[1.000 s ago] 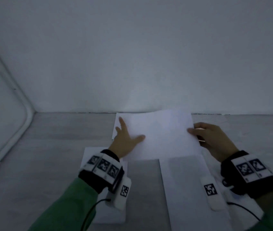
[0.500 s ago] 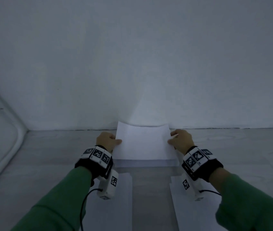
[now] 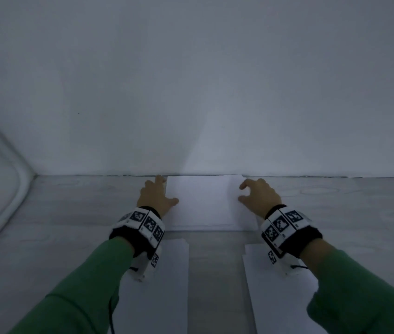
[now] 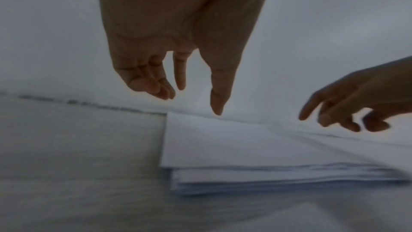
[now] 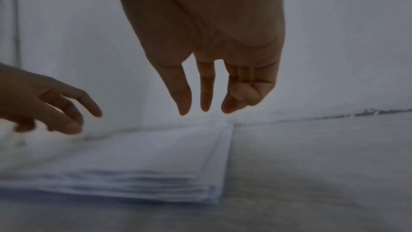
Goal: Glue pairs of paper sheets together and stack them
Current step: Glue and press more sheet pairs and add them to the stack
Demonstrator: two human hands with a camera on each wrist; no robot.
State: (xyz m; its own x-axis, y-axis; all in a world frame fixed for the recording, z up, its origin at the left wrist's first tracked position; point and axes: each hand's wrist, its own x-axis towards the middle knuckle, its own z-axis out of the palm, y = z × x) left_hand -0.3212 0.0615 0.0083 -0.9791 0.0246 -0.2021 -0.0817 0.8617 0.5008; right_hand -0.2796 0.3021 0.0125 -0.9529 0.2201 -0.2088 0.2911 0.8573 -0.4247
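A pale grey wood-grain floor (image 3: 75, 213) carries three lots of white paper. At 12 o'clock a stack (image 3: 203, 203) of sheets lies flat, its far edge against the wall. At 7 o'clock lies a left pile (image 3: 167, 285), at 5 o'clock a right pile (image 3: 275, 304), with a strip of floor between them.

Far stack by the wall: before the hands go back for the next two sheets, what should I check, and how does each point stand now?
1. Left hand free of paper: ok, fingers relaxed above it.
2. Right hand free of paper: ok, no grip.
3. Top sheet lying on the far stack: ok.
4. Stack edges flush: not ok, layers stepped at the corners.
5. Supply piles present, left pile and right pile: ok.
6. Glue bond holding: cannot tell.
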